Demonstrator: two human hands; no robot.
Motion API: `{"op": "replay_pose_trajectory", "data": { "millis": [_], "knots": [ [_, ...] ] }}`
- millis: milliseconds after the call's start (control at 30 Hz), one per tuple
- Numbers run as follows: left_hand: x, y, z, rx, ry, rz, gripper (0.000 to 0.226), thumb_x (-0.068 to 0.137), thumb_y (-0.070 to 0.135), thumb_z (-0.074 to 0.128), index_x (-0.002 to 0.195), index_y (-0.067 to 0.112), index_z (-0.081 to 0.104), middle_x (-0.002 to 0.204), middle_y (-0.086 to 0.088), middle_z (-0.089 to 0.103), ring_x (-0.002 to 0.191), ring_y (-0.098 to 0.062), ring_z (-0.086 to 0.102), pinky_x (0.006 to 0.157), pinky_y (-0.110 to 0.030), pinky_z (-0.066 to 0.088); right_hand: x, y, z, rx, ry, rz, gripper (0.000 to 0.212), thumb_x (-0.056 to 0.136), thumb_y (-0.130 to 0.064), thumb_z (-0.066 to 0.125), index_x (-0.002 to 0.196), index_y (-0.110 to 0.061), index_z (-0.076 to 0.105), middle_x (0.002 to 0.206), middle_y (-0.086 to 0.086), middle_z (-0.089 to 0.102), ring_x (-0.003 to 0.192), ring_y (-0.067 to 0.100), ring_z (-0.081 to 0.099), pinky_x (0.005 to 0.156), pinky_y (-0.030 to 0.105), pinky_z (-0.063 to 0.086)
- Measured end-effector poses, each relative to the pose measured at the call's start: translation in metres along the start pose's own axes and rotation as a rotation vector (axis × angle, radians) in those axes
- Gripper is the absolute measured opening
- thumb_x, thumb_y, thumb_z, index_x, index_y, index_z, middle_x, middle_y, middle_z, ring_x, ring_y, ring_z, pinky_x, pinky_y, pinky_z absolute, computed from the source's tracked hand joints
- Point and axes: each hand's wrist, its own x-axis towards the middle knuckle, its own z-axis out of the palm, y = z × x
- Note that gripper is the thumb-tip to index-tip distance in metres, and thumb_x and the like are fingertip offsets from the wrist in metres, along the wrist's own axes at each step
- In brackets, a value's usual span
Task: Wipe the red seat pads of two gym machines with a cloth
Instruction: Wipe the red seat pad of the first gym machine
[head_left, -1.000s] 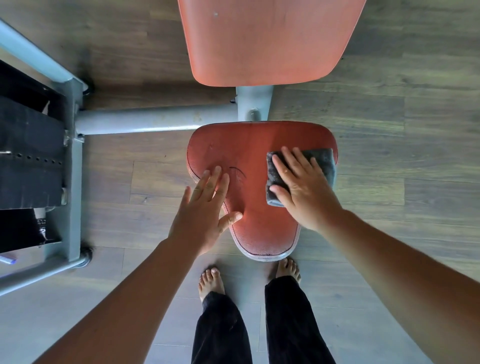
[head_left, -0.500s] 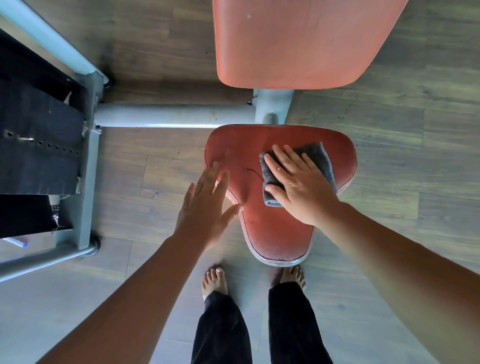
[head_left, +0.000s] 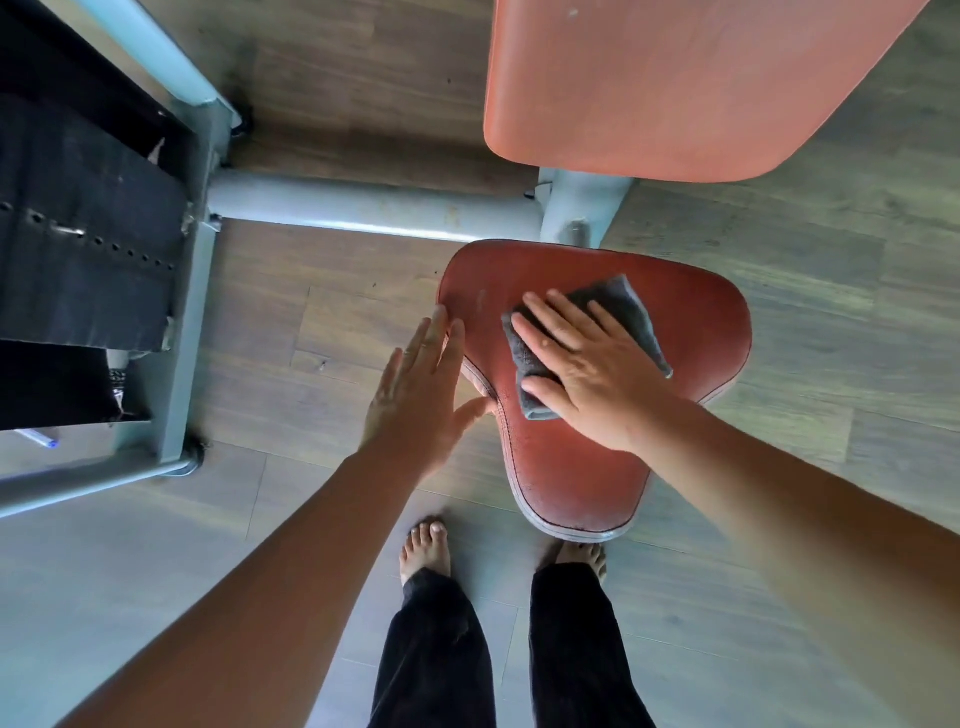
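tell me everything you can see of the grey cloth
The grey cloth looks like soft, dark towelling, folded into a rough rectangle. It lies flat on the wide part of the red seat pad, pressed under the right hand, fingers straight. Its far corner and near-left edge show past the hand.

No legible text, label, brand, number or sign in view: none on red seat pad (head_left: 691, 312), cloth (head_left: 623, 306), grey frame (head_left: 363, 208), black weight stack (head_left: 78, 260).
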Motion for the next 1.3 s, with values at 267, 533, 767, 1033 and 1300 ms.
{"op": "replay_pose_trajectory", "data": {
  "millis": [267, 533, 767, 1033, 1300],
  "knots": [
    [0.003, -0.003, -0.002, -0.077, 0.023, -0.001, 0.108, 0.092, 0.069, 0.047, 0.163, 0.015, -0.015, 0.171, 0.001, -0.022, 0.159, -0.017, -0.011, 0.131, -0.041, 0.008, 0.038, -0.016, -0.004, 0.006, 0.036, 0.134, 0.07, 0.1, -0.055, 0.023, 0.161, -0.022, 0.016, 0.171, 0.003, 0.007, 0.157, 0.024, 0.008, 0.125, 0.052, 0.013],
    [0.012, -0.014, -0.001, -0.17, 0.009, -0.053, 0.12, 0.084, 0.079, 0.047, 0.163, 0.014, -0.015, 0.173, -0.003, -0.011, 0.16, -0.017, -0.007, 0.131, -0.039, 0.007, 0.09, 0.002, -0.017, -0.026, 0.006, 0.04, 0.069, 0.101, -0.057, 0.025, 0.161, -0.023, 0.016, 0.17, 0.004, 0.014, 0.156, 0.025, 0.015, 0.125, 0.05, 0.017],
    [0.012, -0.015, 0.002, -0.212, 0.023, -0.044, 0.125, 0.078, 0.084, 0.048, 0.164, 0.013, -0.01, 0.174, -0.004, -0.003, 0.16, -0.018, -0.002, 0.13, -0.037, 0.01, 0.059, -0.03, -0.01, -0.051, -0.009, -0.11, 0.071, 0.101, -0.059, 0.022, 0.162, -0.026, 0.007, 0.17, 0.0, 0.005, 0.157, 0.022, 0.004, 0.126, 0.05, 0.011],
    [0.01, -0.014, 0.002, -0.217, 0.012, -0.057, 0.126, 0.081, 0.084, 0.053, 0.163, 0.014, -0.012, 0.174, -0.005, -0.005, 0.16, -0.018, -0.003, 0.124, -0.033, 0.004, 0.132, -0.012, -0.026, -0.019, -0.049, -0.017, 0.064, 0.102, -0.057, 0.028, 0.16, -0.033, 0.017, 0.17, -0.003, 0.011, 0.157, 0.021, 0.008, 0.126, 0.047, 0.011],
    [0.0, -0.005, 0.004, -0.229, 0.034, -0.093, 0.12, 0.082, 0.078, 0.052, 0.164, 0.014, -0.009, 0.174, -0.003, -0.001, 0.16, -0.018, 0.0, 0.127, -0.04, 0.016, 0.064, 0.004, -0.02, -0.151, -0.132, -0.411, 0.068, 0.1, -0.059, 0.017, 0.161, -0.032, 0.007, 0.17, -0.006, -0.001, 0.157, 0.018, -0.003, 0.127, 0.044, 0.003]
  ]
}}
